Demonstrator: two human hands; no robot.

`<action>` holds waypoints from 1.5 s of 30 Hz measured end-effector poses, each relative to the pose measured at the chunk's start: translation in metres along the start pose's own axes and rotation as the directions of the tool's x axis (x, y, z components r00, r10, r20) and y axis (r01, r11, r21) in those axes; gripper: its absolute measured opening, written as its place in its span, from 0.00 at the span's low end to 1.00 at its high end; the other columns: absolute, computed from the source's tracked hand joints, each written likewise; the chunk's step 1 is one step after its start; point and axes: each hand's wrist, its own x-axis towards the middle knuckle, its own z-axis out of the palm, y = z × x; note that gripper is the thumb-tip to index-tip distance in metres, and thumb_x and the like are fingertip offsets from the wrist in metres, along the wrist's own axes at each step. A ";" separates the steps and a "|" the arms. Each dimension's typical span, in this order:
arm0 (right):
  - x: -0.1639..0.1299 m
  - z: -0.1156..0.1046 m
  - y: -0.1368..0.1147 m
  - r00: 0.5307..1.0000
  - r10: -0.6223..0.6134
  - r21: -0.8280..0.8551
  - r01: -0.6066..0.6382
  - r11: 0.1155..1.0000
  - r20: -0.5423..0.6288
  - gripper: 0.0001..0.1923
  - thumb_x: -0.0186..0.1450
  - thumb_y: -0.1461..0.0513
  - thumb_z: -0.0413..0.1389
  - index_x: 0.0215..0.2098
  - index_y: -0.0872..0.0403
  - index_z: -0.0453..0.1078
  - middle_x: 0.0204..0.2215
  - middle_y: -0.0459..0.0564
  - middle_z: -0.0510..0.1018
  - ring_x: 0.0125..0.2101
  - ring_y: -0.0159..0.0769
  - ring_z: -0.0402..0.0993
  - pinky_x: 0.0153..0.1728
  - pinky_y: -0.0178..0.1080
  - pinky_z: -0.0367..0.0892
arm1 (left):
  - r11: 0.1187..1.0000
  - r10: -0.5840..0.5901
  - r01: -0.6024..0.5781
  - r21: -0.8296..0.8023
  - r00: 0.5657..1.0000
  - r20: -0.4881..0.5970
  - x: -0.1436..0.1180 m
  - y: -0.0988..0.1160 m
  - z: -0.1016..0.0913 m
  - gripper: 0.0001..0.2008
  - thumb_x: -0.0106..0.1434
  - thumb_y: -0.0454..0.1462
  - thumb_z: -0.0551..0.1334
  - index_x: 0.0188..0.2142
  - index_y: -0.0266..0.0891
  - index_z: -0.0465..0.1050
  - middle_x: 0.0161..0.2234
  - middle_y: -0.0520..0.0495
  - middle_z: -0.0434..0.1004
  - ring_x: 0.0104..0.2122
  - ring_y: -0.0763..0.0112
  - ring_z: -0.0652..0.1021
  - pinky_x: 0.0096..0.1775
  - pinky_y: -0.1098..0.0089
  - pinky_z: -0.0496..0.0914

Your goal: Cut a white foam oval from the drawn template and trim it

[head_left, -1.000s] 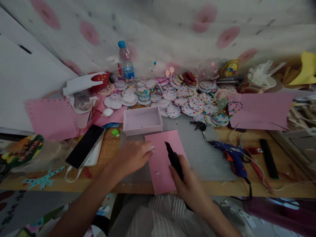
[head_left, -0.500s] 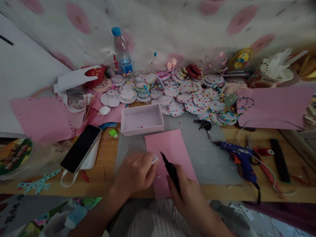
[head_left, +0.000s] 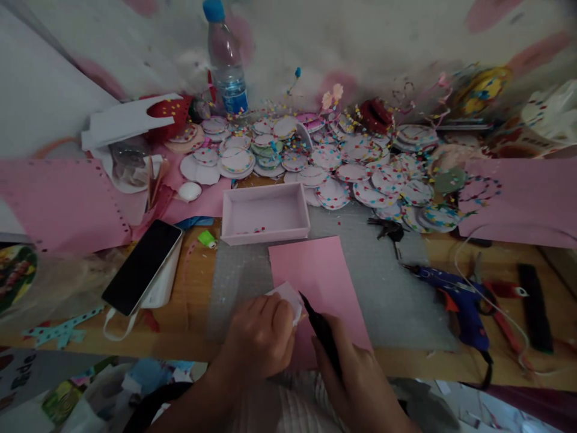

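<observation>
Pale paper [head_left: 289, 297] was pinched in the left hand [head_left: 261, 337], fingers curled; near those fingers, a black knife [head_left: 323, 331] was clasped by the right hand [head_left: 356, 367], fingers wrapped round; cuts were risked by any slip.

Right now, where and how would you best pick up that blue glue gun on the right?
I'd take the glue gun by its handle, coming from the near edge of the table. It lies on its side, with the handle slanting toward that edge and the nozzle pointing left. Closing around the handle below the orange trigger seems safest, minding the dark cord at its base.
</observation>
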 end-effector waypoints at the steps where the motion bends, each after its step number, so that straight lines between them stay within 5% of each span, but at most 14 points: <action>1: 0.001 -0.001 0.001 1.000 0.001 -0.019 0.000 1.000 0.015 0.13 0.71 0.61 0.40 0.52 0.55 0.56 0.38 0.61 0.80 0.32 0.43 0.81 0.27 0.38 0.71 | 1.000 0.000 0.000 -0.004 1.000 0.001 0.001 -0.001 0.000 0.03 0.60 0.31 0.53 0.32 0.39 0.62 0.23 0.46 0.72 0.23 0.61 0.74 0.25 0.63 0.66; 26: 0.004 -0.008 0.001 0.995 -0.046 -0.107 0.055 0.993 0.093 0.15 0.70 0.65 0.38 0.55 0.54 0.51 0.38 0.55 0.81 0.31 0.43 0.82 0.27 0.37 0.72 | 0.999 0.003 -0.005 -0.054 0.999 -0.035 0.005 -0.003 -0.002 0.03 0.60 0.30 0.55 0.30 0.37 0.64 0.22 0.46 0.71 0.22 0.61 0.73 0.23 0.63 0.67; 38: 0.011 0.003 0.002 0.996 -0.035 -0.364 0.064 0.929 0.086 0.14 0.66 0.70 0.36 0.49 0.57 0.53 0.30 0.56 0.80 0.26 0.46 0.80 0.22 0.38 0.64 | 0.999 0.004 -0.007 -0.046 0.998 -0.057 0.007 -0.003 -0.002 0.06 0.62 0.30 0.54 0.29 0.38 0.63 0.21 0.46 0.71 0.21 0.62 0.74 0.23 0.65 0.67; 45: 0.014 0.002 -0.003 0.994 0.011 -0.313 0.023 0.949 0.107 0.11 0.68 0.67 0.37 0.48 0.56 0.52 0.30 0.55 0.81 0.27 0.45 0.80 0.22 0.37 0.58 | 0.999 -0.013 0.011 -0.044 0.999 -0.037 0.008 -0.006 -0.004 0.08 0.63 0.31 0.52 0.27 0.40 0.62 0.20 0.48 0.69 0.20 0.64 0.72 0.23 0.65 0.62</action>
